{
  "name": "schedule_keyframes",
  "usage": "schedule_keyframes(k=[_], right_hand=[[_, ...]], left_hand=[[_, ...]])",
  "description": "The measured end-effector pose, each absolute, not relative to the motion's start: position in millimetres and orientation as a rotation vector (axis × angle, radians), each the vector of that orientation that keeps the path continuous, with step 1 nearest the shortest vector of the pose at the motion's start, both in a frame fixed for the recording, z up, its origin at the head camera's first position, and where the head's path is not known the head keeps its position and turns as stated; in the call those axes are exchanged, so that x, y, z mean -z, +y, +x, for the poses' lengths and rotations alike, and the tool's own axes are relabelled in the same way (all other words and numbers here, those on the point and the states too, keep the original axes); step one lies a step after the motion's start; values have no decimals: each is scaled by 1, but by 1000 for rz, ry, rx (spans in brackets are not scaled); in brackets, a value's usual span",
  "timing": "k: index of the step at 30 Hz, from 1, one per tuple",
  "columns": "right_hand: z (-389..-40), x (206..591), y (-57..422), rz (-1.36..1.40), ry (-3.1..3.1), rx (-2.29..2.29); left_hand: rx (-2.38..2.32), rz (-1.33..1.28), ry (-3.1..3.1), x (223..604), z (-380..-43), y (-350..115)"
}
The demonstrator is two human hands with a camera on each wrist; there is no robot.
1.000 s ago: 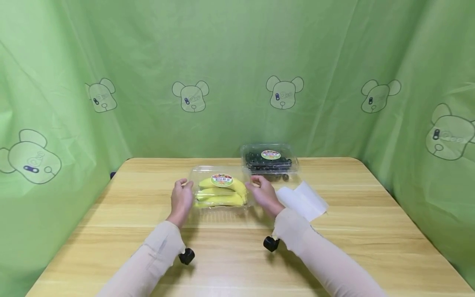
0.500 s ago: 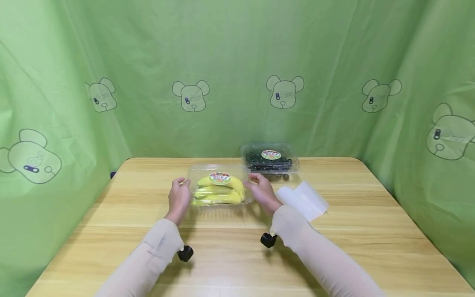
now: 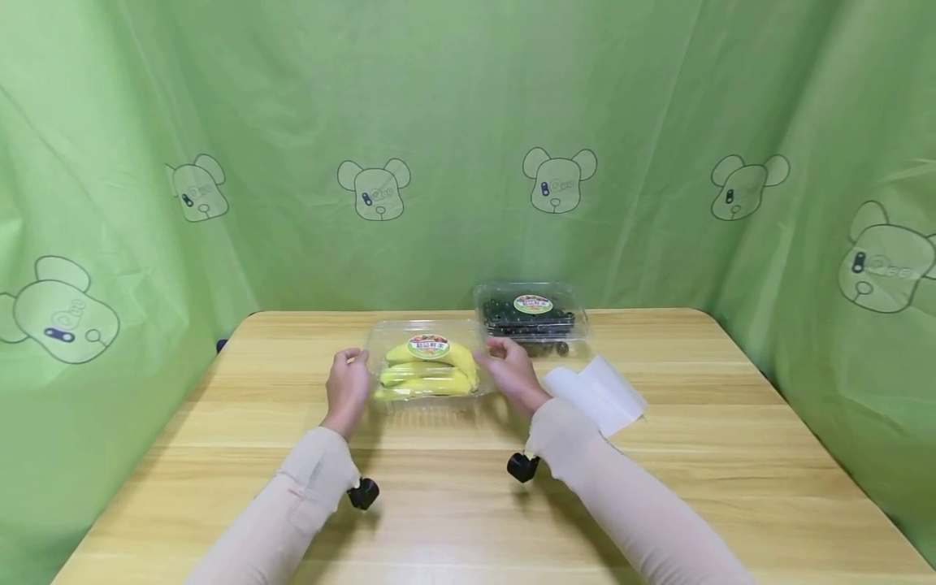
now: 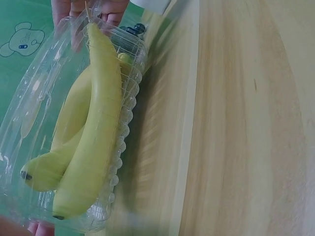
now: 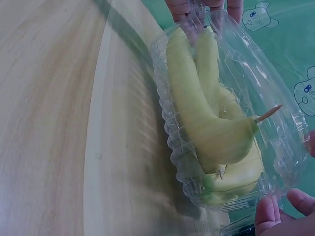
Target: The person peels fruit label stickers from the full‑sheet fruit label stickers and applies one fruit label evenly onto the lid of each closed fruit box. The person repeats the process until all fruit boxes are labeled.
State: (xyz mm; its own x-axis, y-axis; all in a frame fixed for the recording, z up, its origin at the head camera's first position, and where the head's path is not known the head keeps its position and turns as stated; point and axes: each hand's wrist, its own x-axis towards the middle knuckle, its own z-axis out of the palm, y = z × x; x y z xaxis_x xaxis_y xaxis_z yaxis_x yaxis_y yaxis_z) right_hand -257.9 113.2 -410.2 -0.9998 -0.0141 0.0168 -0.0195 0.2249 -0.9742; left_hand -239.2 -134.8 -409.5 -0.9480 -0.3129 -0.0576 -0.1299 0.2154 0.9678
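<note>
A clear plastic clamshell box with several bananas inside has its lid down, with a round fruit label on top. My left hand grips the box's left end, and my right hand holds the right end between thumb and fingers. In both wrist views the ribbed box wall stands a little above the wood, with a shadow beneath it. The bananas lie against one another within the plastic. Part of the left palm is out of sight.
Behind and to the right stands a second clear box of dark round fruit, also labelled. White folded paper lies to the right of my right hand. Green curtains surround the wooden table at the back and sides.
Both hands have shifted the banana box slightly left and away from me. The second box and the white paper stay where they were.
</note>
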Motion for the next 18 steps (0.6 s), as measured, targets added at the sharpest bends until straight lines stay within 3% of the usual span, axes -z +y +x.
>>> schedule_keyframes(k=[18], right_hand=[[-260,407,103,39,-2469,-1928]], left_hand=[[1868,412,-2315,408,-242,-137]])
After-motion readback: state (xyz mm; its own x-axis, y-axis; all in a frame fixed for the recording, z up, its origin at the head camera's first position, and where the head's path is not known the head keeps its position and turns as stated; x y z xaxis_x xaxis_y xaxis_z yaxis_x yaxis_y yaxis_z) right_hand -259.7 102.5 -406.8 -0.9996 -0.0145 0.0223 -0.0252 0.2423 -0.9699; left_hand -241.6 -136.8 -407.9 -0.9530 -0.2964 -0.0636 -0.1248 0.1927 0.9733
